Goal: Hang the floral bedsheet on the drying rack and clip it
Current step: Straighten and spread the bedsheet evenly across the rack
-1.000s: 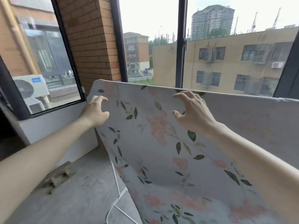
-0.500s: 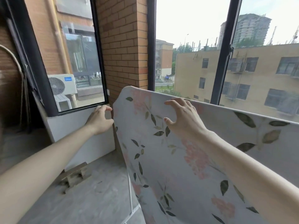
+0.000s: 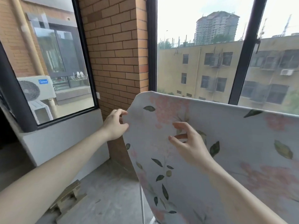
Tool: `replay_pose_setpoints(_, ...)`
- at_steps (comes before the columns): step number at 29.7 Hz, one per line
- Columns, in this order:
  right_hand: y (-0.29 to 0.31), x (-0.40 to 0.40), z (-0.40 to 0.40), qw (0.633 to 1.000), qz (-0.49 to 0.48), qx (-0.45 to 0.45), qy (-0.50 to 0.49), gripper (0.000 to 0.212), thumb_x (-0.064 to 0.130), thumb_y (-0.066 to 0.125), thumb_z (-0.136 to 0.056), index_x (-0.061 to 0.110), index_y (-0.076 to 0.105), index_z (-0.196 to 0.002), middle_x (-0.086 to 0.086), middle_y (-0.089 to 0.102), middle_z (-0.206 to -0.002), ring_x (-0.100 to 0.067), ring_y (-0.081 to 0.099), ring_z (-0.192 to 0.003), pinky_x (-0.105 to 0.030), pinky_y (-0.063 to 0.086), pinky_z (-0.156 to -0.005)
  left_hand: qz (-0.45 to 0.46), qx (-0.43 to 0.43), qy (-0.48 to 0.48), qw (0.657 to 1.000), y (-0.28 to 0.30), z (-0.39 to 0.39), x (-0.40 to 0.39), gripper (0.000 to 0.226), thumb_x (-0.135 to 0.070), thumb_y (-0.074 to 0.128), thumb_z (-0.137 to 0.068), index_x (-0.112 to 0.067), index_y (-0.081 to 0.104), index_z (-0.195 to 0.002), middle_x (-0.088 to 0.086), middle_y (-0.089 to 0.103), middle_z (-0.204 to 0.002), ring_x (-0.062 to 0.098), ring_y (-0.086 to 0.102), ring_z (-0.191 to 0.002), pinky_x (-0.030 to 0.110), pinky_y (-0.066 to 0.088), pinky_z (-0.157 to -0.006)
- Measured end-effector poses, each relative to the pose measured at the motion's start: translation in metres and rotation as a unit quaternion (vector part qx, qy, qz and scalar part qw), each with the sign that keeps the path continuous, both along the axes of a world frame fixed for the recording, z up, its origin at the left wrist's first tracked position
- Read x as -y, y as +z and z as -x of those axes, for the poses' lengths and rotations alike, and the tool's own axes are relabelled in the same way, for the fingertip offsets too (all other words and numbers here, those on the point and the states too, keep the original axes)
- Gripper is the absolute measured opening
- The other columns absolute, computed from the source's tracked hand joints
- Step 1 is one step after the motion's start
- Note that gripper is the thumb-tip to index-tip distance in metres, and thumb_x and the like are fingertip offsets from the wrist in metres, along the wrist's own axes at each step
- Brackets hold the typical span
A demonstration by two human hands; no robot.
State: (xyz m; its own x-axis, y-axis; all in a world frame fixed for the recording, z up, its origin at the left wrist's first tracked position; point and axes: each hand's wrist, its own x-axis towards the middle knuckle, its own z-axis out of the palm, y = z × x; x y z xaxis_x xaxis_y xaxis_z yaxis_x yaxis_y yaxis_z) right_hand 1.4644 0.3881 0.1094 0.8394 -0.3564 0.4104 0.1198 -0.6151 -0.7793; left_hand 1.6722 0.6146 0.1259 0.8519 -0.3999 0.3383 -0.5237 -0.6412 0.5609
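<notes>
Hanging item: floral bedsheet (image 3: 226, 151), draped over the drying rack (image 3: 142, 206) by the window (image 3: 194, 54).
Left hand (image 3: 114, 125) pinches the sheet's left edge near the top corner; right hand (image 3: 189, 143), fingers loosely spread and holding nothing, hovers at the sheet's face. White rack leg shows below the cloth, standing on the concrete floor (image 3: 105, 199).

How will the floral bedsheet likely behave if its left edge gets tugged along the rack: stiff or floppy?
Probably floppy: the floral bedsheet drapes and curves at its corner. Likely light, since the left hand lifts its edge by the fingers. It may slide sideways; no clips are visible.
</notes>
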Motion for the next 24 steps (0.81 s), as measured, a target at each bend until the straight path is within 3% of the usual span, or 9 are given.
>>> replay_pose_setpoints(3, -0.039, -0.063, -0.051, 0.996, -0.030, -0.064, -0.056, 0.046, 0.038, 0.069, -0.094, 0.038, 0.052, -0.137, 0.021, 0.053, -0.133, 0.004, 0.059, -0.108, -0.023, 0.056, -0.081, 0.003, -0.025, -0.063, 0.998, -0.020, -0.066, -0.026, 0.045, -0.021, 0.070, -0.093, -0.023, 0.055, -0.136, -0.005, 0.050, -0.137, 0.012, 0.053, -0.117, 0.030, 0.045, -0.091)
replay_pose_setpoints(6, -0.063, -0.105, -0.077, 0.992, -0.083, -0.085, -0.036, 0.044, 0.040, 0.068, -0.093, 0.041, 0.053, -0.135, 0.025, 0.054, -0.130, 0.005, 0.058, -0.111, -0.022, 0.056, -0.081, 0.039, -0.036, -0.104, 0.993, -0.049, -0.095, -0.033, 0.042, -0.029, 0.072, -0.094, -0.025, 0.058, -0.133, -0.010, 0.051, -0.132, 0.009, 0.050, -0.119, 0.027, 0.042, -0.094)
replay_pose_setpoints(11, -0.106, -0.144, -0.181, 0.982, -0.129, -0.135, -0.003, 0.025, 0.036, 0.070, -0.094, 0.046, 0.060, -0.114, 0.029, 0.063, -0.113, 0.010, 0.061, -0.099, -0.009, 0.050, -0.075, 0.019, -0.079, -0.127, 0.989, -0.116, -0.156, -0.062, 0.043, -0.015, 0.067, -0.093, -0.033, 0.057, -0.131, -0.014, 0.052, -0.133, 0.005, 0.053, -0.121, 0.023, 0.051, -0.093)
replay_pose_setpoints(16, -0.111, -0.173, -0.261, 0.975, -0.159, -0.146, -0.042, 0.021, 0.027, 0.075, -0.091, 0.041, 0.070, -0.105, 0.024, 0.071, -0.101, 0.001, 0.069, -0.093, -0.016, 0.054, -0.080, 0.014, -0.106, -0.179, 0.978, -0.131, -0.249, -0.086, 0.037, -0.012, 0.065, -0.092, -0.036, 0.062, -0.119, -0.023, 0.056, -0.124, -0.004, 0.057, -0.114, 0.018, 0.053, -0.085)
replay_pose_setpoints(17, -0.123, -0.204, -0.316, 0.971, -0.180, -0.118, -0.103, 0.021, 0.026, 0.076, -0.091, 0.041, 0.070, -0.105, 0.024, 0.071, -0.101, 0.000, 0.070, -0.091, -0.018, 0.056, -0.081, 0.001, -0.126, -0.241, 0.962, -0.135, -0.312, -0.105, 0.036, -0.012, 0.065, -0.092, -0.036, 0.062, -0.119, -0.024, 0.056, -0.123, -0.005, 0.057, -0.113, 0.020, 0.054, -0.086)
replay_pose_setpoints(18, -0.126, -0.213, -0.332, 0.968, -0.181, -0.094, -0.144, 0.021, 0.027, 0.076, -0.091, 0.041, 0.070, -0.105, 0.024, 0.072, -0.101, 0.000, 0.070, -0.090, -0.021, 0.057, -0.081, -0.041, -0.118, -0.279, 0.952, -0.145, -0.334, -0.116, 0.035, -0.012, 0.065, -0.093, -0.036, 0.062, -0.118, -0.025, 0.056, -0.122, -0.005, 0.057, -0.113, 0.022, 0.054, -0.087)
replay_pose_setpoints(21, -0.111, -0.240, -0.348, 0.960, -0.184, -0.108, -0.184, 0.022, 0.025, 0.077, -0.091, 0.040, 0.071, -0.106, 0.019, 0.074, -0.099, -0.003, 0.071, -0.087, -0.030, 0.058, -0.079, -0.015, -0.105, -0.335, 0.936, -0.134, -0.368, -0.099, 0.035, -0.014, 0.065, -0.094, -0.036, 0.060, -0.120, -0.024, 0.055, -0.124, -0.001, 0.057, -0.115, 0.026, 0.055, -0.088)
replay_pose_setpoints(22, -0.110, -0.252, -0.371, 0.918, -0.190, -0.043, -0.346, 0.020, 0.023, 0.077, -0.091, 0.037, 0.073, -0.105, 0.012, 0.075, -0.094, -0.009, 0.073, -0.084, -0.033, 0.058, -0.072, -0.047, -0.129, -0.494, 0.859, -0.123, -0.396, -0.047, 0.036, -0.015, 0.065, -0.094, -0.035, 0.059, -0.124, -0.022, 0.055, -0.126, 0.000, 0.058, -0.116, 0.028, 0.055, -0.089)
replay_pose_setpoints(24, -0.084, -0.267, -0.370, 0.899, -0.189, 0.062, -0.390, 0.014, 0.019, 0.078, -0.091, 0.031, 0.075, -0.098, 0.000, 0.075, -0.082, -0.020, 0.072, -0.074, -0.033, 0.055, -0.058, -0.018, -0.095, -0.571, 0.815, -0.117, -0.381, -0.015, 0.044, -0.016, 0.068, -0.094, -0.030, 0.055, -0.133, -0.019, 0.053, -0.133, -0.001, 0.058, -0.115, 0.032, 0.056, -0.089)
